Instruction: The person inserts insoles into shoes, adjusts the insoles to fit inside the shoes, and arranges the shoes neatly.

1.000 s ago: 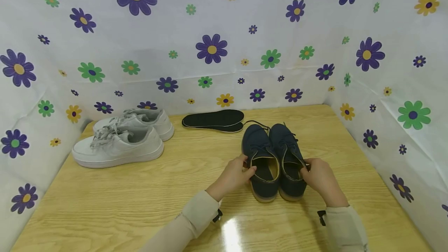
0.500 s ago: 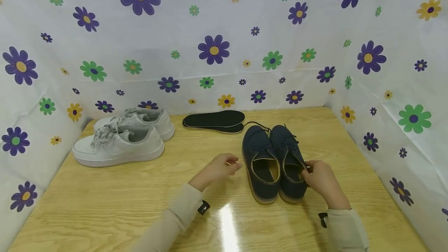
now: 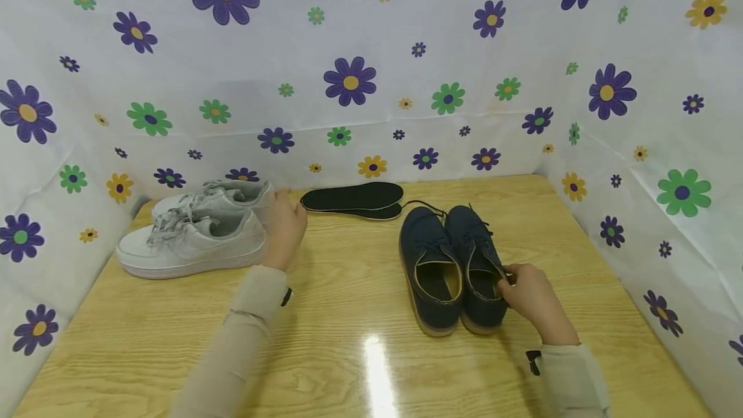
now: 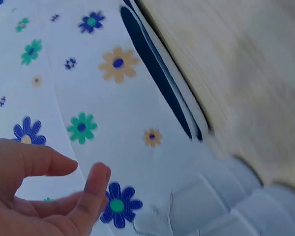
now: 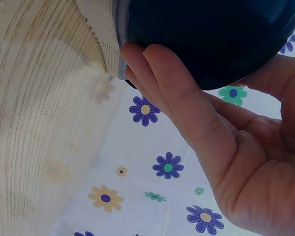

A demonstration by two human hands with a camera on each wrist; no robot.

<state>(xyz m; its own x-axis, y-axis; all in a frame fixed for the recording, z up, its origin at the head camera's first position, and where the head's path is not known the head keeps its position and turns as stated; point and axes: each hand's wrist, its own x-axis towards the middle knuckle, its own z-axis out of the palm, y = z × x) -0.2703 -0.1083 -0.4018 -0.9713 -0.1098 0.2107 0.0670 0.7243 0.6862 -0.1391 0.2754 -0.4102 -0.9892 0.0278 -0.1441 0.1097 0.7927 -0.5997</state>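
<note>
My left hand (image 3: 286, 231) is at the heel end of two white lace-up sneakers, the nearer one (image 3: 194, 251) in front of the farther one (image 3: 168, 204). In the left wrist view its thumb and fingers stand apart around air, and the heels of the white sneakers (image 4: 258, 209) lie to the right. My right hand (image 3: 531, 292) pinches the right side of the collar of the right navy shoe (image 3: 478, 237). Up close in the right wrist view, its fingers press along the shoe's dark upper (image 5: 206, 39). Against that shoe sits the left navy shoe (image 3: 426, 228).
Two black insoles (image 3: 351, 197) lie overlapping at the back of the wooden table (image 3: 348, 289). A dark cord (image 3: 419, 202) runs from near them to the navy shoes. White flowered cloth (image 3: 371, 37) walls the table at the back and both sides.
My left hand has let go of the left navy shoe and moved left and away to the white sneakers' heels. The right hand keeps its grip on the right navy shoe.
</note>
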